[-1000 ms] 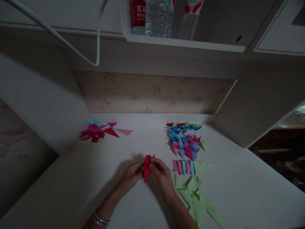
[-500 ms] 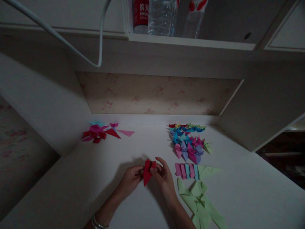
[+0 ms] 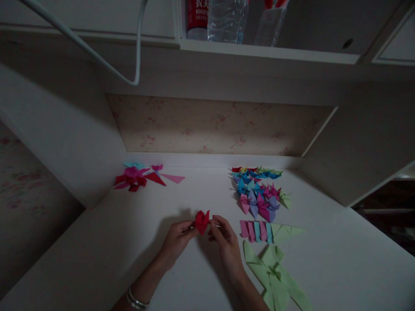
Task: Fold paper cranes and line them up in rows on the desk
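Observation:
A small folded red paper piece (image 3: 202,221) is held just above the white desk (image 3: 145,242) between both hands. My left hand (image 3: 177,239) pinches its left side, fingers closed on the paper. My right hand (image 3: 224,235) pinches its right side the same way. A bracelet sits on my left wrist (image 3: 136,299). Right of my right hand lies a row of folded pink and blue strips (image 3: 257,230) ending in a pale green piece.
A cluster of folded paper figures in blue, pink and purple (image 3: 257,192) lies at the back right. Red and pink paper pieces (image 3: 139,177) lie at the back left. Green folded sheets (image 3: 275,280) lie at the near right. Bottles (image 3: 227,19) stand on the shelf above.
The red paper has been pressed into a shorter, more compact shape; its long lower point no longer hangs down. Both hands stay on it at about the same spot.

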### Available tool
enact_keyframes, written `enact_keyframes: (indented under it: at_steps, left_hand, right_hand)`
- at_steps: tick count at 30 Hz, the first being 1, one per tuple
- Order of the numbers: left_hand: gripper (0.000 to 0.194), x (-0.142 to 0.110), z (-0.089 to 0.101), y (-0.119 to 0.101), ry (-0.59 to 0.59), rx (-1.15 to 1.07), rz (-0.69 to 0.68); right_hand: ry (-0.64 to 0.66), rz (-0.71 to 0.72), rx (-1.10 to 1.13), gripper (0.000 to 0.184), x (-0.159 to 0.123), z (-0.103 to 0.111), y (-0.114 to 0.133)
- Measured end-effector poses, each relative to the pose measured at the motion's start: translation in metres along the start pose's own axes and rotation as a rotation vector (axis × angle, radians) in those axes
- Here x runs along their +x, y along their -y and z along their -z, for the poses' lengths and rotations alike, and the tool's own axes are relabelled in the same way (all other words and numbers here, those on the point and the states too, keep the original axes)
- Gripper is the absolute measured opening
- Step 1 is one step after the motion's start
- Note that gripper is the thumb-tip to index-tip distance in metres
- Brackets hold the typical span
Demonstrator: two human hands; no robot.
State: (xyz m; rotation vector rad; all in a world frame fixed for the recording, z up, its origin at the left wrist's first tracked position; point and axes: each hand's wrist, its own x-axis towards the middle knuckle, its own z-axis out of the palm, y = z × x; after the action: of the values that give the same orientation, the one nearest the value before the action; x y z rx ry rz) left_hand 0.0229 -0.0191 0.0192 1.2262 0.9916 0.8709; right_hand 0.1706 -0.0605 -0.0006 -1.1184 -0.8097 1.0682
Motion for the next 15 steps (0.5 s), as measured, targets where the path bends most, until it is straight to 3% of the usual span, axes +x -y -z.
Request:
enact_keyframes:
  at_steps: [6,15]
  left_hand:
    - [0.024,-0.0022,-0.001,-0.0034,0.052,-0.006,0.031]
    - [0.028,0.0025,-0.0036,0.0049,0.078,-0.008,0.002]
  right_hand:
    - [0.074,0.03,-0.104,0.03,-0.0015,0.0,0.0026]
    - [0.04,0.212,-0.27,0.019,-0.0098,-0.0016,0.0055]
